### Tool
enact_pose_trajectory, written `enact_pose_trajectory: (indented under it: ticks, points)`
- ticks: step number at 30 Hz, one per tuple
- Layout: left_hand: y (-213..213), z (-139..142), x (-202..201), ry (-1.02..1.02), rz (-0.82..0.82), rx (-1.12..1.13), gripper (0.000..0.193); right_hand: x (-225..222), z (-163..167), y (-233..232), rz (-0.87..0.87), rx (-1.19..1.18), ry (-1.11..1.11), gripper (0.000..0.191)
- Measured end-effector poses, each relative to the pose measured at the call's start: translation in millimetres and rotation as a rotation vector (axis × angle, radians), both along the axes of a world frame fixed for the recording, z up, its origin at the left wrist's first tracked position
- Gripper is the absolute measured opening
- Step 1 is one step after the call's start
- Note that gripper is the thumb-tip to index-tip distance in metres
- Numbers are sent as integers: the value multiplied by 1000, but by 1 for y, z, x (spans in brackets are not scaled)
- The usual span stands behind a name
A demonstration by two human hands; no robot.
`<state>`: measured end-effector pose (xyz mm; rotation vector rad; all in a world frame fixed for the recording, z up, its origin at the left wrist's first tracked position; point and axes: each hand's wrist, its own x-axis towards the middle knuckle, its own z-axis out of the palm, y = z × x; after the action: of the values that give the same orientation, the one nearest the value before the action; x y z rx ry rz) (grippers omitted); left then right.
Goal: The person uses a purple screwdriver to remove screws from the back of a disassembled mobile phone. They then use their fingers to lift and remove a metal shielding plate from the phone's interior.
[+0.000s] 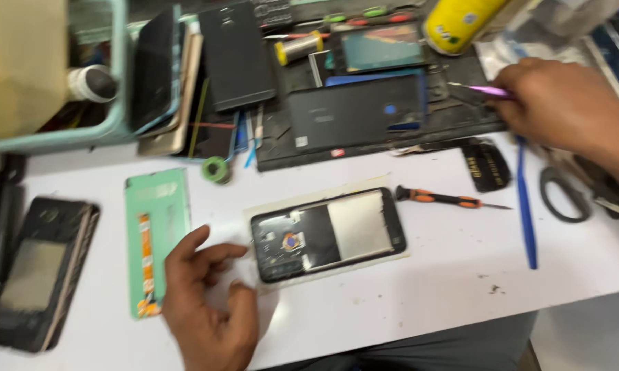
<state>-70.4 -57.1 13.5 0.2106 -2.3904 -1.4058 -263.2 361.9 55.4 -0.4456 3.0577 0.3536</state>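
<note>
Head view: opened phone [328, 234], back cover off, lies on pale sheet at tabletop [419, 302] centre. Left hand [210, 306] rests beside it, fingers loosely spread, holding nothing. Right hand [564, 103] pinches purple tweezers [485, 90] at dark work mat [364, 137]. Apparent step: fetching tool; precise tip placement needed. Green rectangular package [156, 237] lies left; yellow can [454, 24] stands top.

Screwdriver [447, 199] right of opened phone [327, 233].
</note>
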Motion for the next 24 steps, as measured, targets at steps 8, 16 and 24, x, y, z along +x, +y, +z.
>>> enact_pose_trajectory:
  ticks: [8,16,24]
  points:
    - [0,15,-4,-9,-30,-7,64,3,-26,3,87,-152,203,13]
    - [-6,13,-1,-7,-48,34,62,4,-50,6,-128,-540,140,15]
    - [-8,11,2,18,-76,35,59,32,-46,4,-195,-602,76,15]
